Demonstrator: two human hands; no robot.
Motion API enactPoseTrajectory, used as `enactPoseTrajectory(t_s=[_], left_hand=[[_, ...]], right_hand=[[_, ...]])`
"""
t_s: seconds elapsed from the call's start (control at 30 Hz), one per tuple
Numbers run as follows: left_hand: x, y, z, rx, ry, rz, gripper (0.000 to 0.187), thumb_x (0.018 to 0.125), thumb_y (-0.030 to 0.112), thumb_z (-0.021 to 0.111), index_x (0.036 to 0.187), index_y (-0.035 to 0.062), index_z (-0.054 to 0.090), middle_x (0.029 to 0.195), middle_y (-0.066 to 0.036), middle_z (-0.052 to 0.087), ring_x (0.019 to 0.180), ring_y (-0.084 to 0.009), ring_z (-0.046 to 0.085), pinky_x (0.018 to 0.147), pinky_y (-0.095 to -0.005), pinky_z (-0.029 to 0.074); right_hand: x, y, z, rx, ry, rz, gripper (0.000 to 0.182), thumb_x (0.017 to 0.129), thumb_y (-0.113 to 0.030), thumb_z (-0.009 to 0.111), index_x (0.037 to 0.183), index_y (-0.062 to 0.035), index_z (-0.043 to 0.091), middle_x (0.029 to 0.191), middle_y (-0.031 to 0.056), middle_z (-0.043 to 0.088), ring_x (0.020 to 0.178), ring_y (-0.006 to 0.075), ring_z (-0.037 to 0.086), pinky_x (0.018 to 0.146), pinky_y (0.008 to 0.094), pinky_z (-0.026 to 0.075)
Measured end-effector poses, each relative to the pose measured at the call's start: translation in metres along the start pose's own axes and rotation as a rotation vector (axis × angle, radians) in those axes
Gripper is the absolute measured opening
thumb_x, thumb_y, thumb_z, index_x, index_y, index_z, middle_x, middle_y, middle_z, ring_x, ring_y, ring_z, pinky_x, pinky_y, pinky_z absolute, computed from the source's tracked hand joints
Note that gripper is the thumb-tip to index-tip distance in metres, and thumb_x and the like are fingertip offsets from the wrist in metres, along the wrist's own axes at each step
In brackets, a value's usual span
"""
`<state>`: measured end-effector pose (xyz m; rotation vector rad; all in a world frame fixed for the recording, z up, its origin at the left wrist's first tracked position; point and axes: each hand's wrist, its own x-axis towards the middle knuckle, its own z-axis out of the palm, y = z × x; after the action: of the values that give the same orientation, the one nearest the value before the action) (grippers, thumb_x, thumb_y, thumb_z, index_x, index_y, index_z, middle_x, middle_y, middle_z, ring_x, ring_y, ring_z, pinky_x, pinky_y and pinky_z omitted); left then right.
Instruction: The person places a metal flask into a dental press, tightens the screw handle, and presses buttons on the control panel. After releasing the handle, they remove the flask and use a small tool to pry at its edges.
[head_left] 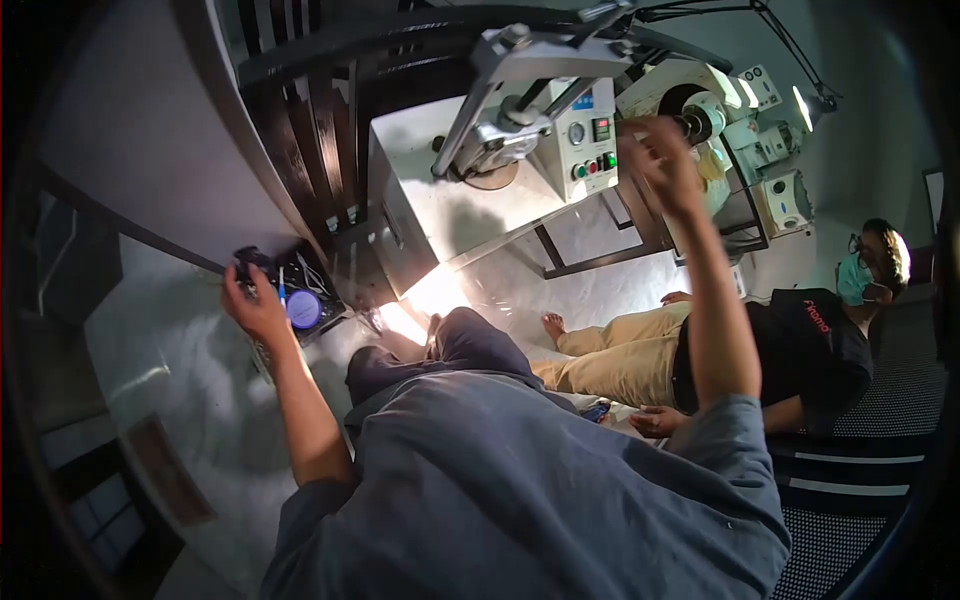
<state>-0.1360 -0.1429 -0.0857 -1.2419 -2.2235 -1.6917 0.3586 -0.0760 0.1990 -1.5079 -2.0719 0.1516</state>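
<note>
My left hand (260,306) grips a dark object (256,261), a purple disc (303,310) beside it; I cannot tell if my blurred right hand (662,165), near a control panel (590,150), is closed.

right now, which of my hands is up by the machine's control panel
Your right hand, raised beside the control panel; your left hand is at the dark object near the round purple item.

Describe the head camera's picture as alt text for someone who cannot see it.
A person's blurred right hand is raised beside a control panel; the left hand holds a dark object near a round purple item. A masked person sits nearby.
</note>
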Motion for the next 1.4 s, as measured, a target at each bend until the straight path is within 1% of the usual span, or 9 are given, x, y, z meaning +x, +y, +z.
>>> enactPoseTrajectory(t_s=[0.03, 0.17, 0.3, 0.47, 0.67, 0.87, 1.0, 1.07, 1.4], left_hand=[[-0.006, 0.018, -0.003, -0.058, -0.058, -0.043, 0.034, 0.089, 0.022, 0.067, 0.115, -0.0001, 0.062, 0.109, -0.019, 0.063, 0.102, -0.0372, 0.057, 0.092, -0.0456, 0.043], [-0.029, 0.117, -0.008, -0.100, -0.348, 0.238, 0.029, 0.080, 0.010, 0.069, 0.108, 0.0036, 0.064, 0.110, -0.015, 0.057, 0.106, -0.0327, 0.052, 0.093, -0.0443, 0.041], [-0.034, 0.224, 0.006, -0.124, -0.554, 0.467, 0.030, 0.079, 0.012, 0.071, 0.108, 0.0053, 0.065, 0.106, -0.014, 0.056, 0.102, -0.0340, 0.053, 0.090, -0.0427, 0.044], [-0.030, 0.298, 0.075, -0.061, -0.608, 0.478, 0.029, 0.087, 0.016, 0.065, 0.114, 0.0067, 0.060, 0.099, -0.013, 0.056, 0.087, -0.0325, 0.062, 0.074, -0.0416, 0.051], [-0.044, 0.329, 0.125, 0.187, -0.646, 0.476, 0.033, 0.093, 0.019, 0.058, 0.123, 0.0055, 0.054, 0.101, -0.016, 0.057, 0.086, -0.0364, 0.065, 0.072, -0.0444, 0.054], [-0.052, 0.345, 0.133, 0.276, -0.604, 0.391, 0.047, 0.088, 0.016, 0.059, 0.128, -0.0040, 0.045, 0.104, -0.024, 0.057, 0.089, -0.0422, 0.064, 0.075, -0.0479, 0.054], [-0.049, 0.350, 0.133, 0.358, -0.556, 0.668, 0.048, 0.083, 0.009, 0.062, 0.124, -0.0071, 0.043, 0.109, -0.021, 0.054, 0.090, -0.0362, 0.066, 0.075, -0.0418, 0.056], [-0.037, 0.355, 0.144, 0.483, -0.799, 0.400, 0.048, 0.078, 0.010, 0.067, 0.121, -0.0031, 0.050, 0.112, -0.024, 0.056, 0.094, -0.0411, 0.065, 0.077, -0.0452, 0.055], [-0.015, 0.346, 0.154, 0.591, -0.973, 0.414, 0.043, 0.072, 0.020, 0.079, 0.107, 0.0027, 0.060, 0.097, -0.018, 0.067, 0.089, -0.0357, 0.068, 0.077, -0.0440, 0.055]], right_hand=[[-0.001, 0.030, 0.023, 0.182, -0.074, 0.041, 0.030, 0.087, -0.016, 0.070, 0.115, -0.0077, 0.065, 0.122, 0.0102, 0.058, 0.085, 0.0187, 0.067, 0.075, 0.0309, 0.053], [0.024, 0.028, 0.066, 0.004, -0.284, 0.060, 0.080, 0.075, -0.027, 0.078, 0.144, -0.0149, 0.040, 0.148, 0.0074, 0.041, 0.090, 0.0291, 0.069, 0.079, 0.0416, 0.054], [0.059, 0.064, 0.111, -0.162, -0.307, -0.141, 0.088, 0.070, -0.036, 0.079, 0.145, -0.0151, 0.038, 0.152, 0.0082, 0.036, 0.100, 0.0387, 0.064, 0.084, 0.0468, 0.054], [0.076, 0.065, 0.118, -0.210, -0.365, -0.165, 0.078, 0.065, -0.031, 0.083, 0.132, -0.0118, 0.048, 0.117, 0.0141, 0.063, 0.098, 0.0346, 0.066, 0.082, 0.0450, 0.055], [0.081, 0.062, 0.114, -0.229, -0.396, -0.216, 0.062, 0.065, -0.028, 0.084, 0.114, -0.0050, 0.054, 0.111, 0.0149, 0.062, 0.096, 0.0342, 0.067, 0.078, 0.0436, 0.057], [0.080, 0.072, 0.121, -0.198, -0.423, -0.210, 0.063, 0.065, -0.028, 0.084, 0.114, -0.0039, 0.054, 0.110, 0.0146, 0.062, 0.094, 0.0349, 0.067, 0.077, 0.0442, 0.056], [0.081, 0.075, 0.119, -0.165, -0.417, -0.240, 0.065, 0.064, -0.026, 0.083, 0.117, -0.0058, 0.052, 0.114, 0.0136, 0.061, 0.092, 0.0357, 0.067, 0.075, 0.0456, 0.056], [0.079, 0.079, 0.117, -0.176, -0.410, -0.276, 0.060, 0.066, -0.024, 0.082, 0.114, -0.0044, 0.052, 0.111, 0.0136, 0.062, 0.092, 0.0348, 0.068, 0.074, 0.0447, 0.057], [0.075, 0.086, 0.120, -0.144, -0.349, -0.320, 0.052, 0.069, -0.017, 0.077, 0.111, -0.0036, 0.050, 0.106, 0.0138, 0.061, 0.085, 0.0344, 0.068, 0.068, 0.0443, 0.058]])
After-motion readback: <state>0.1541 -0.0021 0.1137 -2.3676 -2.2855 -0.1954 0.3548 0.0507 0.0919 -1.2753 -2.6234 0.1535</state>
